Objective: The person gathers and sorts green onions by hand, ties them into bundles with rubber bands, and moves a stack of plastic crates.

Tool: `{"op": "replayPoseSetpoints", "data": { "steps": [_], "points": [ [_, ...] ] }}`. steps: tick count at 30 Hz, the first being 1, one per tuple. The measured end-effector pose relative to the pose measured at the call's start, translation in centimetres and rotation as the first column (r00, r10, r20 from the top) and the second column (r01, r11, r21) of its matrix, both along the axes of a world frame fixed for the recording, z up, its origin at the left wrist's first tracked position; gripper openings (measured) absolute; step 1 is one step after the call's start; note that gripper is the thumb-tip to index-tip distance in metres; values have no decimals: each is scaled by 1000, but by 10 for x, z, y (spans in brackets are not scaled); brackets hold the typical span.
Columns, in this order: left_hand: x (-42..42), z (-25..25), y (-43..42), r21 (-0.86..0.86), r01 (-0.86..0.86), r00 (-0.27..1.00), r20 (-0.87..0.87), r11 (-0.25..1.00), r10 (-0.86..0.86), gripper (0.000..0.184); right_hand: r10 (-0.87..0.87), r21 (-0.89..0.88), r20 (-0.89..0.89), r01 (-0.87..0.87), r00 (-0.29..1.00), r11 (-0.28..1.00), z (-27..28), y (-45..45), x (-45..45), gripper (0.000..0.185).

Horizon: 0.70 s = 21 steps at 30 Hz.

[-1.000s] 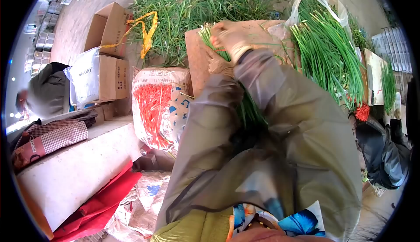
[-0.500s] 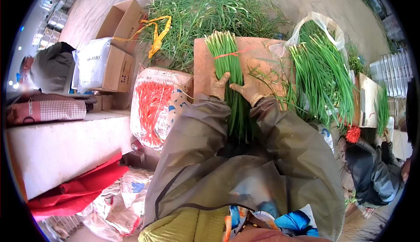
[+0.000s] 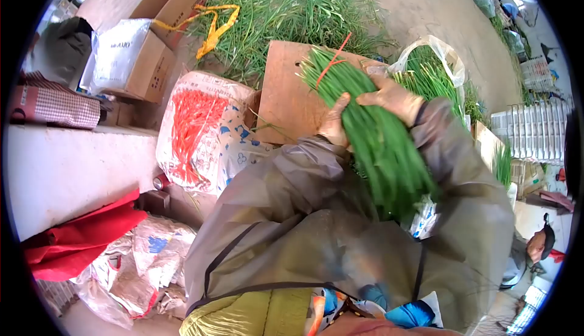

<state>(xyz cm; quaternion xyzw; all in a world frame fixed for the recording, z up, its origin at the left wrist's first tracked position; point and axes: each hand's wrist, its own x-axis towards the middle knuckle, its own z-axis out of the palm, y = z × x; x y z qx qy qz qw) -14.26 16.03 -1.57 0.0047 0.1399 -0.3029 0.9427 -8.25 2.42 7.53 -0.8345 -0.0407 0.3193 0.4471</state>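
Observation:
A thick bundle of long green stalks (image 3: 380,141), with a red tie (image 3: 331,68) near its pale ends, is held tilted over a wooden board (image 3: 289,90). My left hand (image 3: 336,123) grips its left side, thumb pointing up. Across the bundle's upper right side lies my right hand (image 3: 394,100), its fingers wrapped round the stalks. Both hands look gloved. The lower green ends hang over my lap and are blurred.
Loose green stalks (image 3: 298,7) are heaped behind the board. More stalks sit in a clear plastic bag (image 3: 455,68) at right. Red ties (image 3: 191,126) lie on a white sack at left, near a cardboard box (image 3: 149,62). Another person (image 3: 535,248) is at far right.
The tied bundle has been lifted off the board and tilted, its tied end to the upper left. Both hands have moved right with it, and the view has shifted.

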Motion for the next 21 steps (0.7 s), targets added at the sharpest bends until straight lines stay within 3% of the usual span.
{"op": "replayPoseSetpoints", "data": {
  "steps": [1, 3, 5, 7, 9, 11, 12, 13, 15, 17, 18, 20, 21],
  "points": [
    [-4, 10, -8, -87, -4, 1000, -21, 996, 2, 42, 52, -122, -48, -57, 997, 991, 28, 3, 6, 57],
    [-10, 25, -21, -321, -83, 983, -184, 943, 24, 36, 226, -99, -113, -237, 968, 966, 57, 4, 19, 49],
    [-14, 31, -29, -525, -79, 965, -254, 848, -68, 37, 112, -154, -480, -209, 870, 966, 83, 17, 32, 44],
    [-15, 36, -31, -478, -95, 963, -268, 873, -42, 40, 193, -335, -532, -414, 825, 847, 85, 32, 56, 46],
    [-15, 46, -24, -519, -122, 952, -301, 846, -47, 41, 183, -367, -628, -495, 756, 788, 68, 41, 78, 47],
    [-10, 46, -21, -491, -234, 934, -355, 839, 53, 39, 240, -572, -588, -607, 773, 552, 39, 53, 101, 49],
    [-8, 43, -19, -489, -244, 931, -360, 837, 61, 39, 287, -435, -656, -660, 699, 612, 27, 58, 109, 50],
    [-6, 40, -19, -449, -257, 931, -352, 856, 94, 41, 293, -431, -657, -665, 695, 609, 18, 59, 112, 50],
    [-2, 33, -23, -368, -279, 931, -330, 887, 156, 43, 498, -352, -633, -794, 592, 496, 7, 58, 118, 50],
    [-8, 16, -35, -424, -289, 946, -266, 858, 187, 43, 397, -321, -648, -706, 650, 631, -9, 38, 109, 52],
    [-10, 11, -38, -448, -227, 969, -190, 865, 156, 44, 582, -282, -409, -704, 703, 652, -9, 26, 99, 51],
    [-15, 15, -38, -433, -114, 993, -73, 894, 91, 44, 762, -430, -21, -694, 647, 577, 7, 13, 73, 51],
    [-20, 20, -33, -430, -91, 996, -49, 898, 77, 44, 669, -390, 18, -611, 743, 689, 17, 9, 56, 51]
  ]
}}
